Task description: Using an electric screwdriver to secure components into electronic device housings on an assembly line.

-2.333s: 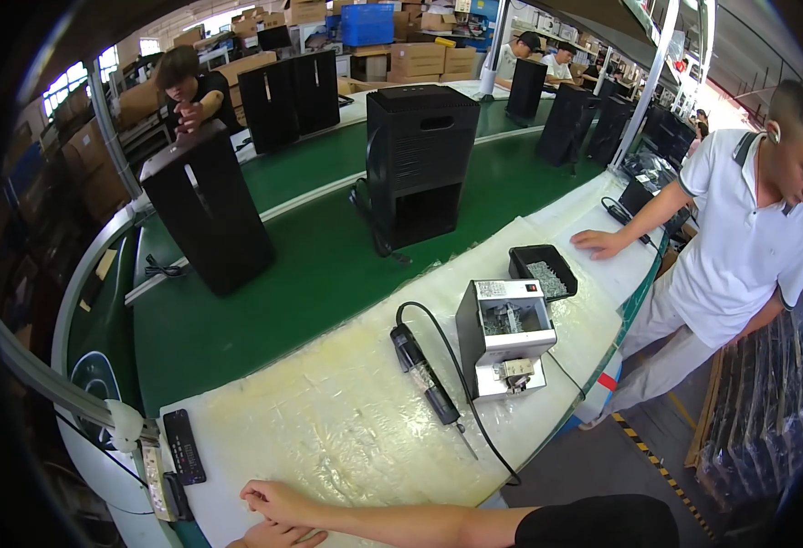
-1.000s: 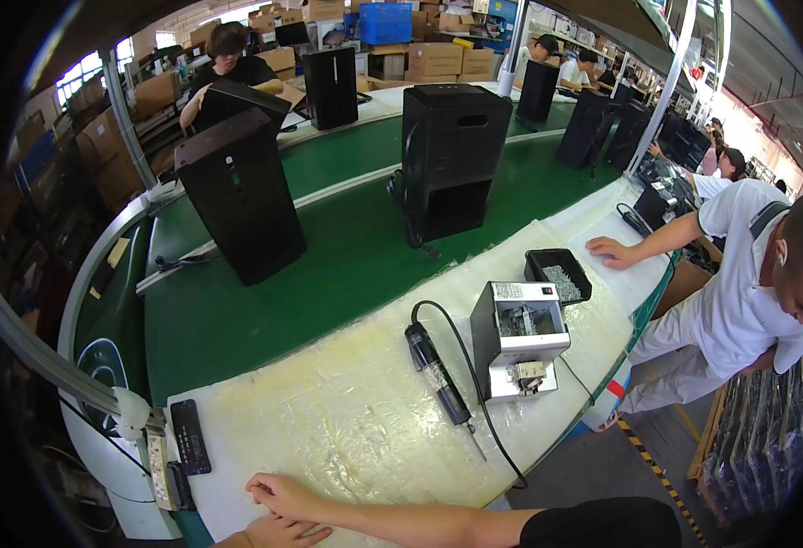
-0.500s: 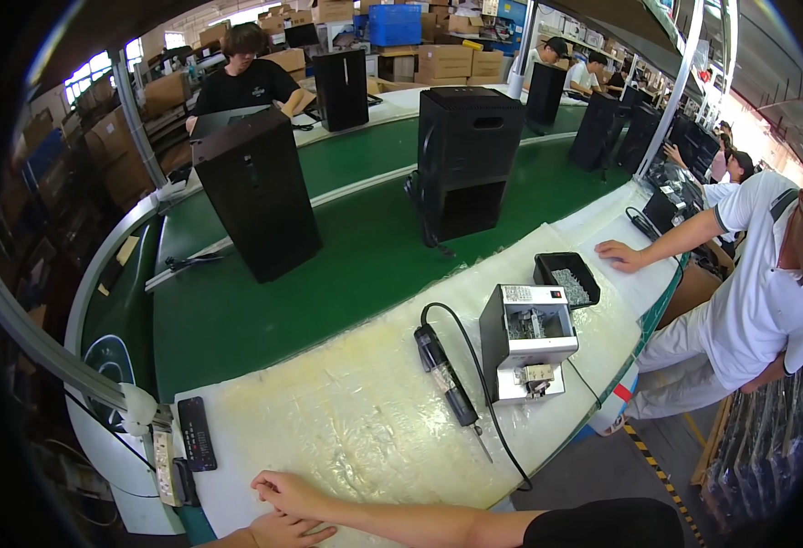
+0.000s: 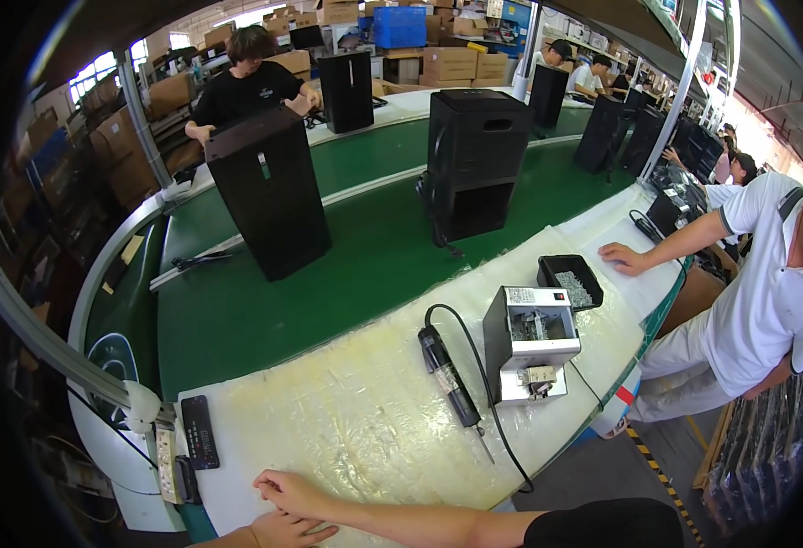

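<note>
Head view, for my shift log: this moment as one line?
hands: right hand over left hand, empty | resting on: plastic-covered white bench | nearest: black corded electric screwdriver, untouched

On the worktop (image 4: 346, 429) beside the screw feeder (image 4: 531, 352): one electric screwdriver (image 4: 447, 376), one black screw tray (image 4: 570, 281), one remote (image 4: 199, 431). On the green belt behind it: two big black speaker cabinets (image 4: 269, 192) (image 4: 477, 160).

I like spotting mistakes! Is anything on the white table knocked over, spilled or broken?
Nothing stands out. The electric screwdriver lies flat on the table beside the grey screw feeder box, its cord curling loosely. The black tray holds its small parts inside. Both hands, right hand and left hand, rest at the near edge, holding nothing.
</note>
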{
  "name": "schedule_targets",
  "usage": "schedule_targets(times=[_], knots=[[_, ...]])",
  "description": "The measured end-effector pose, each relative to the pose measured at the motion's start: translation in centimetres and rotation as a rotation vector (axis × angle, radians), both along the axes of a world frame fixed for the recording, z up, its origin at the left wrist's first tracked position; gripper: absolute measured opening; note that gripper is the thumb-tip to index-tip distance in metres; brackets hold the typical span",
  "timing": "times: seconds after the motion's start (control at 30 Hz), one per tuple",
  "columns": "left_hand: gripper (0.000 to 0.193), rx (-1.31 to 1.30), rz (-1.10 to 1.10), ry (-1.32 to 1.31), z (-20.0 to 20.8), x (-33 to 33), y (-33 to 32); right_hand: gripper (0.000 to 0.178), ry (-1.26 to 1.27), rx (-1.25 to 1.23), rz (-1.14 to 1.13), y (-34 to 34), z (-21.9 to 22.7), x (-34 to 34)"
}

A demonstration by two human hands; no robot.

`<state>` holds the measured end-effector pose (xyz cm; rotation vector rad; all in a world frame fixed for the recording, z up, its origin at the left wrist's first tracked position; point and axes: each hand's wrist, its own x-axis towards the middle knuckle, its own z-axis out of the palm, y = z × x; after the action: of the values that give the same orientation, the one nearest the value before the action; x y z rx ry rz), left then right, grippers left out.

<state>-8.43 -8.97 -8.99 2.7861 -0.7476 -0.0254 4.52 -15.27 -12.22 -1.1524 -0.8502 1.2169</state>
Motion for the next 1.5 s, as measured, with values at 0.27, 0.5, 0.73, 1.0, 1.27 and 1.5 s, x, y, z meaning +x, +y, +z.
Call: schedule_targets(times=[0.27,0.5,0.73,1.0,1.27,1.5], knots=[[0.059,-0.009,-0.02,-0.011,-0.2,0.4,-0.3,0.022,-0.045,0.034,-0.016,-0.1,-1.1,-0.1],[0.06,-0.007,-0.027,0.01,-1.9,-0.7,0.4,0.02,-0.044,-0.018,0.019,-0.1,0.0,-0.2],[0.071,-0.054,-0.042,0.065,-3.9,-0.2,1.1,0.016,-0.042,-0.152,-0.014,-0.1,1.0,1.1],[0.056,-0.074,-0.07,-0.343,-2.9,-1.1,-0.4,0.015,0.031,-0.112,0.02,-0.3,-0.1,0.2],[0.049,-0.047,-0.051,-0.399,-3.2,-0.4,-0.8,0.017,0.033,-0.126,-0.021,-0.4,0.1,0.7],[0.046,-0.005,-0.066,-0.443,-3.8,-0.4,-0.5,0.02,-0.022,-0.128,-0.051,-0.6,0.0,0.7]])
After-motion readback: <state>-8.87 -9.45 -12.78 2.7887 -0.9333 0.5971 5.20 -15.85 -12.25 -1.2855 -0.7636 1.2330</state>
